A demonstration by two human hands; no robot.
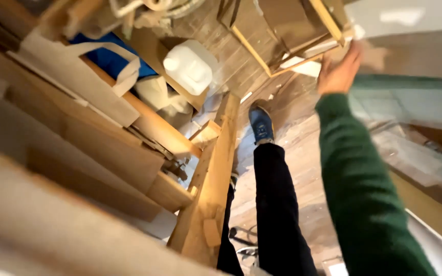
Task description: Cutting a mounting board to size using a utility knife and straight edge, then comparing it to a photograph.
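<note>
Right, right hand (338, 71) spread flat against the edge of the pale sheet panel (415, 51), above the wooden frame (282, 46). Judging it stiff, wide, awkward: grip both edges. Left hand unseen.

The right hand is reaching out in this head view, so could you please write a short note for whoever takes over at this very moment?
Right hand: open, green sleeve, stretched out to a pale panel at the upper right; blur hides whether it touches.
Left hand: out of view.
A timber beam stands beside the person's leg, white jug on a shelf beyond it, wooden frame at the top.
Done: nothing is held in the right hand.
Left: the panel is not yet gripped.
</note>
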